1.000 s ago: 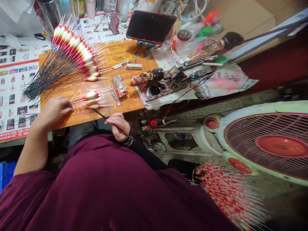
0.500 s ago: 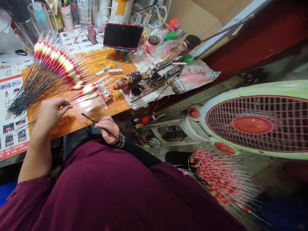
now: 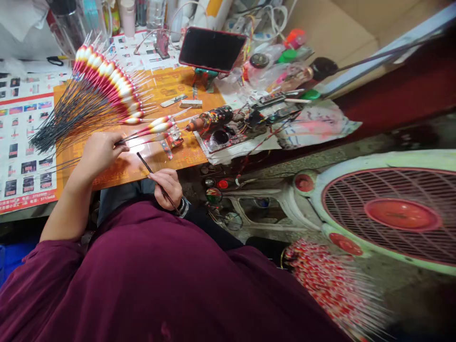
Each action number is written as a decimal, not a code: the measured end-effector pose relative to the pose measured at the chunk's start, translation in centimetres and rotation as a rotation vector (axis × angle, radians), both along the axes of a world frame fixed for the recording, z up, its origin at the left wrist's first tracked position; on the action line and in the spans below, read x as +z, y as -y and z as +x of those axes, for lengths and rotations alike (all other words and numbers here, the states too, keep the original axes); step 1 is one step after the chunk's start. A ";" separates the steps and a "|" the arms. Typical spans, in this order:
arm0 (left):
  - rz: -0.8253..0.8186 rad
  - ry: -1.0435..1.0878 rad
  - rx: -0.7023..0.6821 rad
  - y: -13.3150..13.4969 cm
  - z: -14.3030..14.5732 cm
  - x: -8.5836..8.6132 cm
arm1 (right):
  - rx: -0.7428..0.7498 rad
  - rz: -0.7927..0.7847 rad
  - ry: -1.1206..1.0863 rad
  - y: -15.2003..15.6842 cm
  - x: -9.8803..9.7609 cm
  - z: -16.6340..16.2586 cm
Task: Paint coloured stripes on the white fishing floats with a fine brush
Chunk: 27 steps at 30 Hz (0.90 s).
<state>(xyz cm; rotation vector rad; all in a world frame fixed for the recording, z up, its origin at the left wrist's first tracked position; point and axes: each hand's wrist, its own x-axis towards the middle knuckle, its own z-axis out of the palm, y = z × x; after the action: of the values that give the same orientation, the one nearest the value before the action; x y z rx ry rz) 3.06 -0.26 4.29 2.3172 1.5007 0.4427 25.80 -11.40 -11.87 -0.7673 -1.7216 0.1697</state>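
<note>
My left hand (image 3: 101, 154) is shut on the thin black stems of a few slim fishing floats (image 3: 160, 126), whose red, white and yellow bodies point right over an orange printed mat (image 3: 185, 159). My right hand (image 3: 166, 187) pinches a thin black paintbrush (image 3: 145, 163) below them, its tip apart from the floats. A fan of similar floats (image 3: 107, 80) lies on the mat beyond my left hand, with black stems spreading towards the left.
A phone on a green stand (image 3: 212, 50) and a paint-spattered motorised tool (image 3: 210, 118) with wiring stand beyond the mat. Printed flyers (image 3: 24, 142) lie to the left. An electric fan (image 3: 392, 209) and a bundle of red-and-white floats (image 3: 331, 285) sit low at right.
My left hand has moved right, lifting its floats off the mat and turning them up at the tips. My right hand still pinches the brush. The whole view has shifted slightly.
</note>
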 end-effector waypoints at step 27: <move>-0.126 0.121 -0.023 -0.2 -0.6 -0.6 | -0.210 -0.034 0.258 0.6 0.7 -0.6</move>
<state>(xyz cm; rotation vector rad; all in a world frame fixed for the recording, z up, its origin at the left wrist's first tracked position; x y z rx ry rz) 2.43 -0.07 3.69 2.1687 1.4025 0.4603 25.24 -12.04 -11.19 -1.0242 -1.8689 -0.0470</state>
